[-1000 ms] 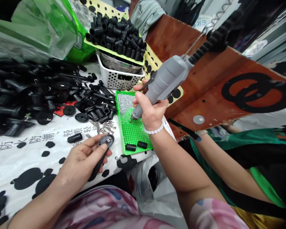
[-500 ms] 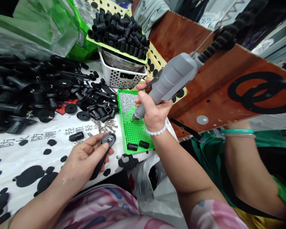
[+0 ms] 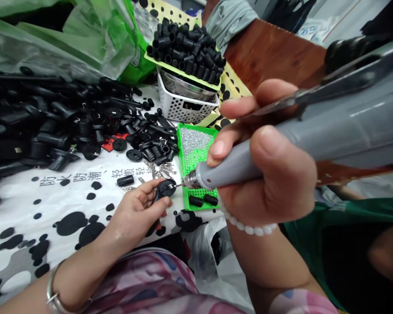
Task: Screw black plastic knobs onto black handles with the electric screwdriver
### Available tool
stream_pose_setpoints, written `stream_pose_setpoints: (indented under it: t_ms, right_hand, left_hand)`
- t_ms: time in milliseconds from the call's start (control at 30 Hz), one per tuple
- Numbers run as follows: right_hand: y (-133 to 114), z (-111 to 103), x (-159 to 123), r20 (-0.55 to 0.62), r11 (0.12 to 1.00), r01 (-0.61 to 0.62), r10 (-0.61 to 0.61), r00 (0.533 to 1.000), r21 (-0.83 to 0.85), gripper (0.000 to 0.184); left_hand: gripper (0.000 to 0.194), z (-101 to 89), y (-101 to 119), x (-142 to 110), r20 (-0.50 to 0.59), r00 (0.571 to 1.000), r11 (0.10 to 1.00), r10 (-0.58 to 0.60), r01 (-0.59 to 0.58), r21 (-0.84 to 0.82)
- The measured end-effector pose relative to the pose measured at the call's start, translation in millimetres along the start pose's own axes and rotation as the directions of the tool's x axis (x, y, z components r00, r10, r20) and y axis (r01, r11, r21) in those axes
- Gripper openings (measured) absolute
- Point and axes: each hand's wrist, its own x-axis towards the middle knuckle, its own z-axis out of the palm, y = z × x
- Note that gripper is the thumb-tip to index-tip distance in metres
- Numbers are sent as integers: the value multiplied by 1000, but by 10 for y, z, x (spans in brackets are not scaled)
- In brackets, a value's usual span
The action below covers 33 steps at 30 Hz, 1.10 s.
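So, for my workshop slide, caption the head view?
Right hand holds a grey rotary tool at a black disc held in the left hand.

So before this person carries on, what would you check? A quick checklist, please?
Left hand holding the black plastic disc: ok.
Right hand gripping the grey rotary tool: ok.
Bit tip touching the disc: cannot tell, it sits right at the edge.
Bit spinning: cannot tell.
Hands covered: not ok, both are bare.
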Motion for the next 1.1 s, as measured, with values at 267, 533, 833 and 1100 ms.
stream_pose_setpoints:
  t_ms: [267, 533, 833, 1100]
  right_hand:
    - [210, 78, -164, 93, 1000, -8, 9, 996, -16, 29]
    - [268, 118, -203, 90, 999, -52, 50, 995, 12, 27]
    - [290, 131, -257, 105, 997, -44, 51, 993, -70, 27]
    - [340, 243, -298, 36, 972, -19, 28, 999, -235, 14]
  left_hand:
    - [62, 25, 64, -24, 28, 999, 999, 21, -21, 26]
    - [57, 48, 97, -19, 27, 1000, 1000, -2, 2, -4]
    - [54, 63, 115, -23, 2, 999, 999, -42, 42, -26]
    - [7, 74, 127, -68, -69, 997, 998, 21, -17, 53]
